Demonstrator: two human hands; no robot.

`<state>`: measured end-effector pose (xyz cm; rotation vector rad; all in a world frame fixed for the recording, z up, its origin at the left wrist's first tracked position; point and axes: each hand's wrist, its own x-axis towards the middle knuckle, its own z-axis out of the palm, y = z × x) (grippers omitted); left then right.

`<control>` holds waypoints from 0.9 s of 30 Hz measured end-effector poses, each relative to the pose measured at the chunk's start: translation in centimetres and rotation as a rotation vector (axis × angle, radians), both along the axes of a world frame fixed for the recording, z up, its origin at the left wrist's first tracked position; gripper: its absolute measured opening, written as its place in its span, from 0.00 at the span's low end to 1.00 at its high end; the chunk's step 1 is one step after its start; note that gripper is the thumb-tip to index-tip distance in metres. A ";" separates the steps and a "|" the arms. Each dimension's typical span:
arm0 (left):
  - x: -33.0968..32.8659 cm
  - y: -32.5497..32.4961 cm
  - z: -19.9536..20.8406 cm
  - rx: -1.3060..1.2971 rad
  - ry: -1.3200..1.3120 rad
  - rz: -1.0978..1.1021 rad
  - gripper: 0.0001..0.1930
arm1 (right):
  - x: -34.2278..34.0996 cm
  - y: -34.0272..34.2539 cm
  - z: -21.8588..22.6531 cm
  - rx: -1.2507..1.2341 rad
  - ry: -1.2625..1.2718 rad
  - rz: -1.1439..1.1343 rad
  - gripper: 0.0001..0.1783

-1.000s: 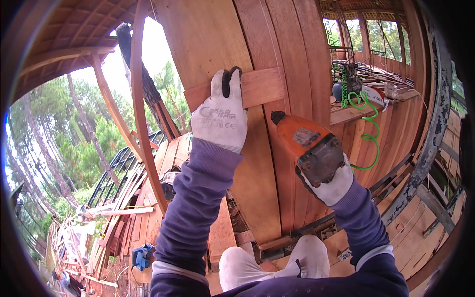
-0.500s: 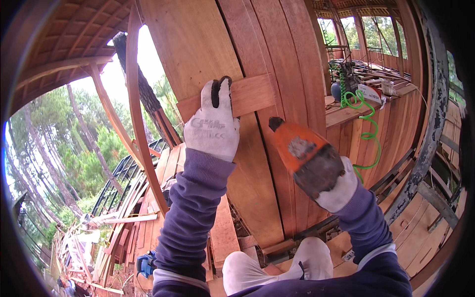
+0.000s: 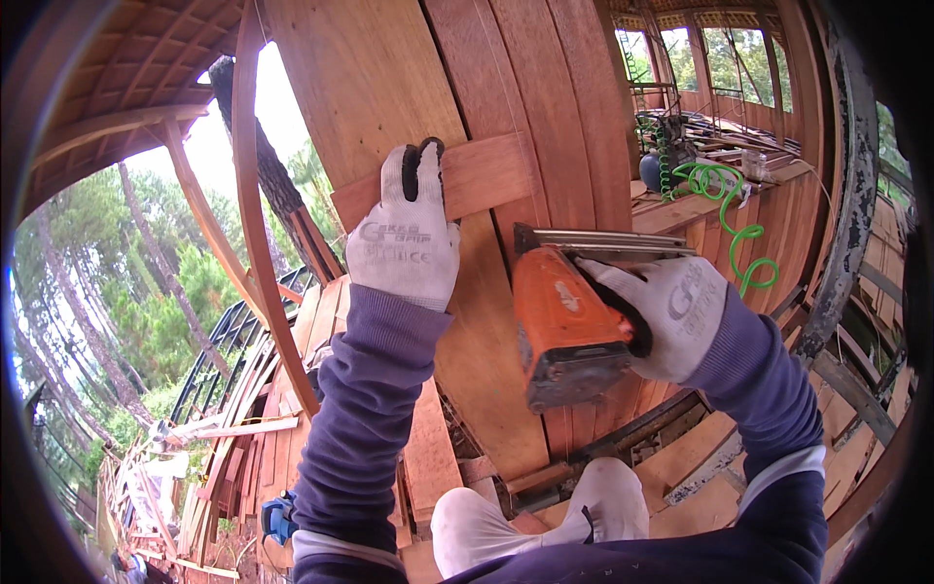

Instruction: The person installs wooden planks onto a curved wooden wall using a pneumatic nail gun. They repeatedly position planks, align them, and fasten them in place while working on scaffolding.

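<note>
A short reddish wooden board (image 3: 486, 175) lies slantwise across wide upright wall planks (image 3: 375, 83). My left hand (image 3: 404, 238), in a white glove with dark fingertips, holds it against the planks near its left end, fingers over its face. My right hand (image 3: 686, 316), gloved too, is closed round the handle of an orange and black nail gun (image 3: 569, 307). The nail gun is turned sideways below and to the right of the short board, apart from it. Its dark nail magazine (image 3: 608, 241) points toward the right.
A green coiled air hose (image 3: 744, 234) hangs at the right, near a compressor (image 3: 662, 170) and piled wood. A dark metal post (image 3: 851, 185) curves along the right. Stacked planks (image 3: 229, 457) and a blue power tool (image 3: 280, 518) lie at lower left. My knees (image 3: 608, 496) are below the wall.
The nail gun in my right hand has swung round from pointing at the board to lying sideways, its magazine showing now. My left hand stays on the short board; the view has shifted slightly.
</note>
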<state>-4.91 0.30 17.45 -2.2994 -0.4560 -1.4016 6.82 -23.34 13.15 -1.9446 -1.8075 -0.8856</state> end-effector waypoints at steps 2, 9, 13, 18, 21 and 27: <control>-0.1 -0.2 0.0 -0.017 0.010 0.016 0.39 | -0.1 0.3 0.6 -0.002 -0.069 -0.020 0.34; 0.0 -0.2 -0.1 -0.031 0.006 0.061 0.39 | -0.2 0.8 1.2 -0.070 -0.106 -0.116 0.37; 0.2 -0.1 0.0 -0.016 0.001 0.049 0.39 | 0.2 1.0 0.6 -0.066 -0.112 -0.099 0.37; 0.2 0.1 -0.1 -0.026 -0.018 0.001 0.38 | 0.0 0.8 0.9 -0.017 -0.135 -0.103 0.37; 0.2 0.1 0.0 -0.034 -0.009 0.001 0.38 | -0.3 0.7 1.2 -0.043 -0.111 -0.120 0.36; -0.2 0.0 0.0 -0.013 0.000 0.021 0.38 | -0.2 1.1 1.0 -0.011 -0.079 -0.065 0.34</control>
